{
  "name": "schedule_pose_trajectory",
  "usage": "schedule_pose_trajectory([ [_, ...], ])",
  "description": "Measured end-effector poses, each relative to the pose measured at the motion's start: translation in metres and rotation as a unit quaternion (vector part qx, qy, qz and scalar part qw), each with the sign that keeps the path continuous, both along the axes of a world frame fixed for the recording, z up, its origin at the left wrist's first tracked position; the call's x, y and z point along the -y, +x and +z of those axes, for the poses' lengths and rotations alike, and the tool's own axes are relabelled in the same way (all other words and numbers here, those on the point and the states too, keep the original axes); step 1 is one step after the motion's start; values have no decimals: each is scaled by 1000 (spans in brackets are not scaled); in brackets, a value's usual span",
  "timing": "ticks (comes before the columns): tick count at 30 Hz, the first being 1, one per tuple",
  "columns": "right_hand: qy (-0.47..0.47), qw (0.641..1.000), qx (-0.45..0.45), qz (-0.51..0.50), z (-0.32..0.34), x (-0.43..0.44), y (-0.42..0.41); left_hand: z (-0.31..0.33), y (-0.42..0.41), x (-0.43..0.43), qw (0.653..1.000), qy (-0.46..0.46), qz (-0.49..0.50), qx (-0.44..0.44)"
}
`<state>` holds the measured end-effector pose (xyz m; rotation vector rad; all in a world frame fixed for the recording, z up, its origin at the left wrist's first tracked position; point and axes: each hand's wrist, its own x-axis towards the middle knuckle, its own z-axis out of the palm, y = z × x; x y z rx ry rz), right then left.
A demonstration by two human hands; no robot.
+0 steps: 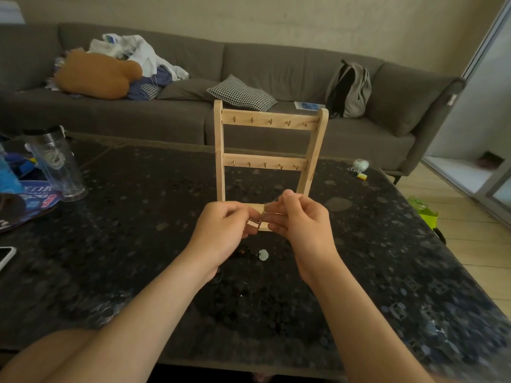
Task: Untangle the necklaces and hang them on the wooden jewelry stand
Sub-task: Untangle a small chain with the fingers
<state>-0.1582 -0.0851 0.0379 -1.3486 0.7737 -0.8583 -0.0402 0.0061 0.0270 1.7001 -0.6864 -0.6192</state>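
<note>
Necklace chain: a short metallic stretch shows between the two hands. It is held above the desk, just in front of the base of the wooden jewelry stand. The detail is blurred, so I cannot tell whether a knot or a clasp sits at that spot.

On the desk directly below the hands lie a pale pendant and, just beside it, a dark beaded tangle. I cannot tell whether either joins the held chain.

Left hand: fingers curled, thumb and fingertips pinching one side of the chain.
Right hand: the same pinch on the other side, thumb uppermost. The two hands are very near each other, fingertips almost meeting.

The stand is upright on the desk, just behind the hands. It has two cross rails, and every one of the hooks is bare.

Judgement: the step in hand is untangling, and it is early, since nothing is hung.

The next move calls for a small, slow parting of the pinches to open the snarl rather than tighten it. After that, one free strand must be found before lifting it to a hook. The upper rail probably suits a long chain better.

Surroundings:
- A clear tumbler stands at the far left of the desk.
- A phone lies at the left edge.
- A grey sofa stands behind, with a backpack on it.
</note>
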Motion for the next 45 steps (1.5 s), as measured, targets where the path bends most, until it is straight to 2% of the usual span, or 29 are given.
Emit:
schedule_pose_trajectory([
  [10,-33,999,-30,1,0,2,-4,1,0,-5,992,-37,-77,94],
  [17,-52,998,-47,0,1,2,-5,-2,-1,-4,986,-42,-49,156],
  [20,-46,998,-46,1,2,2,-5,-1,-2,-4,988,-51,-40,137],
  [25,28,999,-1,38,5,2,-8,-1,1,-1,997,-40,-31,53],
  [29,1,998,-6,69,6,2,-11,-1,2,-3,997,-42,-52,26],
  [33,-62,997,-37,37,3,1,-10,-2,4,-4,996,-41,-56,61],
  [38,-115,991,-64,10,-2,3,-6,-3,6,-2,985,-39,-55,160],
  [41,-122,990,-71,18,-5,3,-5,-3,7,-2,979,-43,-61,191],
  [45,-105,990,-77,57,-4,5,-5,-5,10,-2,979,-47,-72,183],
])
